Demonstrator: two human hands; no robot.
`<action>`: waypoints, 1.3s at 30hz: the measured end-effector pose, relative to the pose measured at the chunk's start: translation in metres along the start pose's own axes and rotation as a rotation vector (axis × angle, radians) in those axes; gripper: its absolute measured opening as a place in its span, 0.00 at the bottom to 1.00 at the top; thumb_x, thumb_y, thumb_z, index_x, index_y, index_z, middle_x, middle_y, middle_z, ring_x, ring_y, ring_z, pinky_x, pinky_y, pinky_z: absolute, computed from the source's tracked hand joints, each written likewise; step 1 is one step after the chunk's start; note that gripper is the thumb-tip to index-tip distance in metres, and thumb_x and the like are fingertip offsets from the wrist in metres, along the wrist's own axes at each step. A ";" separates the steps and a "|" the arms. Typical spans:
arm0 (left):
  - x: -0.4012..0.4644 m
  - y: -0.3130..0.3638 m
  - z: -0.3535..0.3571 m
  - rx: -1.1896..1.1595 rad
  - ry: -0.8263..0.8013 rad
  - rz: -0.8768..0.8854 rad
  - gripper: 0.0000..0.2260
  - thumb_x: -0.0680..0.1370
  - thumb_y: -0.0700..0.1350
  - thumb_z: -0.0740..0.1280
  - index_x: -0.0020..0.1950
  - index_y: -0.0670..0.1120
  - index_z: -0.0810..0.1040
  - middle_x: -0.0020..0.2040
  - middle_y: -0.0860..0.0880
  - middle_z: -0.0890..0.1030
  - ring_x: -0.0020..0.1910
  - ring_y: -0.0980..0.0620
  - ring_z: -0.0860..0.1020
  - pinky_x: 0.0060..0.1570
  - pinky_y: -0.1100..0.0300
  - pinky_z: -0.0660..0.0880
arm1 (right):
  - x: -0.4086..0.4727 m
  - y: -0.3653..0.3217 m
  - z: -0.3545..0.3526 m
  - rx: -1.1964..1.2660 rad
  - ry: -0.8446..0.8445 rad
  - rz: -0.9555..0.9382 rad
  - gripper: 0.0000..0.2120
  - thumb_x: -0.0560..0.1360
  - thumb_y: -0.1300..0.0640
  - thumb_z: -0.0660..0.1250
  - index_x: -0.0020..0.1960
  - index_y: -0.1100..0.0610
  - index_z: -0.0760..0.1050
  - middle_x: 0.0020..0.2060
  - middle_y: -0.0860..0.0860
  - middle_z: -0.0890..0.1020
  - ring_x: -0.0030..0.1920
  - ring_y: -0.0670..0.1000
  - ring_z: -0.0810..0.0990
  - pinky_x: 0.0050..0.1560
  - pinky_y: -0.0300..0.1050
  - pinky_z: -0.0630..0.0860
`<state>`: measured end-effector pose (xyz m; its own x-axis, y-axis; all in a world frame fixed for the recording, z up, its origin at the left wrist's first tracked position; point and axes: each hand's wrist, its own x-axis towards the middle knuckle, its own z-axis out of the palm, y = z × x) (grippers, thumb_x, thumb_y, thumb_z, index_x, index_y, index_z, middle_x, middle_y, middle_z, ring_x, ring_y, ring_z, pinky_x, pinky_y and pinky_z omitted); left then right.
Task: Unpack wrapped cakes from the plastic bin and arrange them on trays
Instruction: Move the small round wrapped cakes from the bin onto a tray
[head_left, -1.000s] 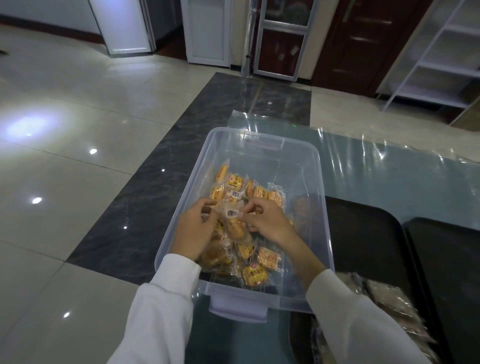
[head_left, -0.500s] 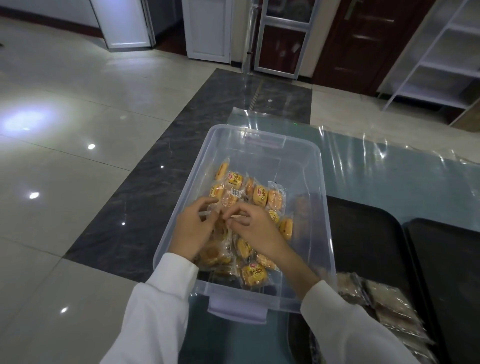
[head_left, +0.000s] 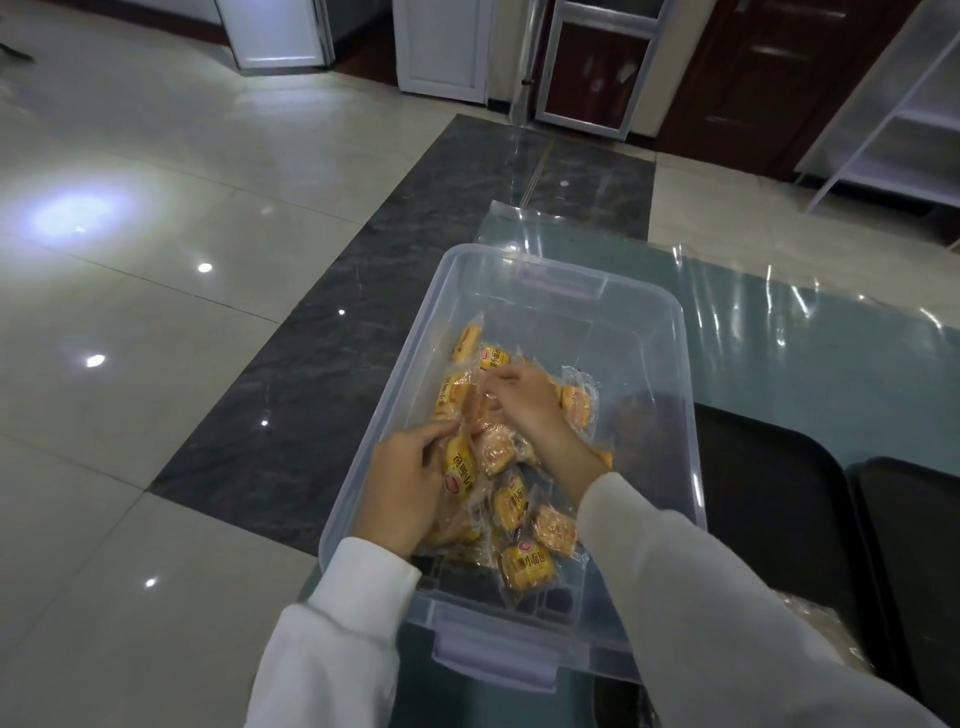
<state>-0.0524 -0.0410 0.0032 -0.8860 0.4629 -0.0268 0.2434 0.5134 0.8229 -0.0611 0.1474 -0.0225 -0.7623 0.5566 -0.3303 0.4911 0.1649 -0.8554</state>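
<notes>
A clear plastic bin (head_left: 649, 312) sits on the table and holds several yellow wrapped cakes (head_left: 524, 566). Both my hands are inside it. My left hand (head_left: 405, 483) curls around a wrapped cake (head_left: 460, 470) at the bin's left side. My right hand (head_left: 524, 397) reaches further in and pinches the clear wrapper of another cake (head_left: 480, 400) in the pile. Two black trays lie to the right of the bin: a near tray (head_left: 769, 493) and a second tray (head_left: 914, 545).
The table has a teal top under a glossy clear cover (head_left: 779, 332). A few brown wrapped cakes (head_left: 826, 634) lie on the near tray by my right sleeve. Tiled floor lies to the left; a white shelf rack (head_left: 893, 119) stands at the back right.
My right hand has moved further into the bin, from beside my left hand toward the far cakes. My left hand stayed low at the left side, now around a cake.
</notes>
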 end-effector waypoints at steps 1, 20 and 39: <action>0.000 0.000 0.000 0.000 0.002 0.007 0.14 0.84 0.40 0.64 0.67 0.48 0.82 0.60 0.55 0.82 0.57 0.63 0.73 0.49 0.84 0.63 | 0.008 -0.002 0.005 -0.015 0.015 0.015 0.10 0.81 0.51 0.68 0.51 0.56 0.83 0.48 0.58 0.86 0.46 0.57 0.86 0.52 0.54 0.83; 0.000 0.002 -0.004 -0.094 0.034 -0.005 0.13 0.83 0.40 0.66 0.65 0.48 0.83 0.60 0.53 0.84 0.58 0.59 0.78 0.61 0.64 0.73 | -0.018 -0.006 -0.071 0.077 0.185 -0.117 0.06 0.75 0.58 0.78 0.44 0.52 0.80 0.45 0.49 0.87 0.49 0.51 0.86 0.55 0.48 0.82; -0.012 0.018 -0.009 -0.387 0.015 -0.084 0.09 0.80 0.53 0.70 0.56 0.53 0.86 0.50 0.58 0.86 0.51 0.59 0.82 0.47 0.64 0.77 | -0.091 0.013 -0.054 0.070 -0.166 -0.295 0.04 0.78 0.62 0.73 0.52 0.59 0.84 0.46 0.52 0.87 0.45 0.50 0.88 0.47 0.44 0.85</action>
<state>-0.0406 -0.0441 0.0234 -0.9029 0.4186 -0.0975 0.0053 0.2376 0.9713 0.0377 0.1433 0.0178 -0.9280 0.3526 -0.1205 0.2139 0.2391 -0.9471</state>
